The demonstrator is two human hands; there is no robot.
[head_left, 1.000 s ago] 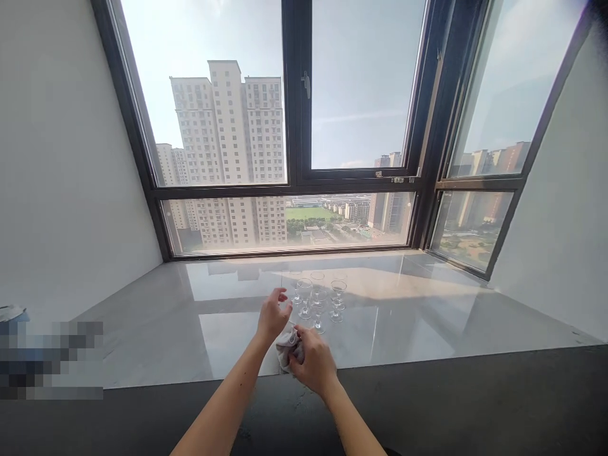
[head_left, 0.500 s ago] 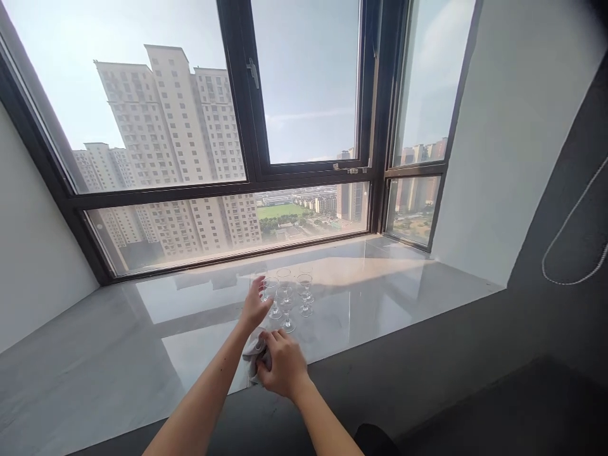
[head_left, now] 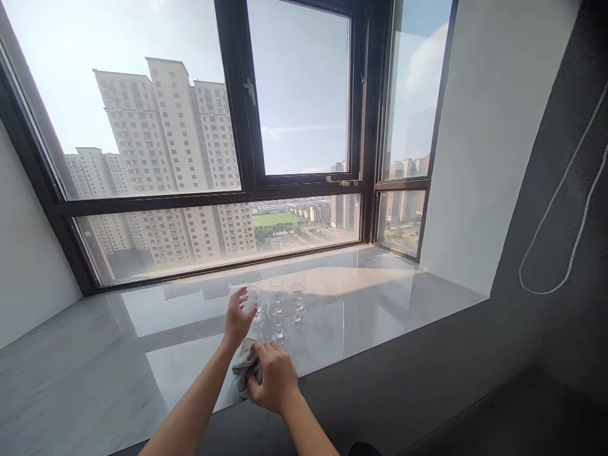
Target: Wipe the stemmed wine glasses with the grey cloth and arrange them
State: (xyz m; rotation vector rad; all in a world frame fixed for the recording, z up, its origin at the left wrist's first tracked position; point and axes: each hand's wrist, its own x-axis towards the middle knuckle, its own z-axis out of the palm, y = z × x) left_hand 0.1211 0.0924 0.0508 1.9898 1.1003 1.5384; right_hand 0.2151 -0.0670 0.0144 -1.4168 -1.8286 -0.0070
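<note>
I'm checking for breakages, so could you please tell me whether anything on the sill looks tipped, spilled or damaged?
Nothing stands out: the stemmed glasses stand upright on the sill, and no spill shows. The crumpled cloth is held in the right hand. Chips or hairline cracks would be too small to tell.

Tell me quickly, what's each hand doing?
Left hand: open, beside clear stemmed glasses; contact can't be told.
Right hand: closed, holding a crumpled grey cloth.

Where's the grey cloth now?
In the head view, the grey cloth is low and left of centre, bunched in the right hand by the front edge of the windowsill, nearer the camera than the stemmed glasses.
</note>
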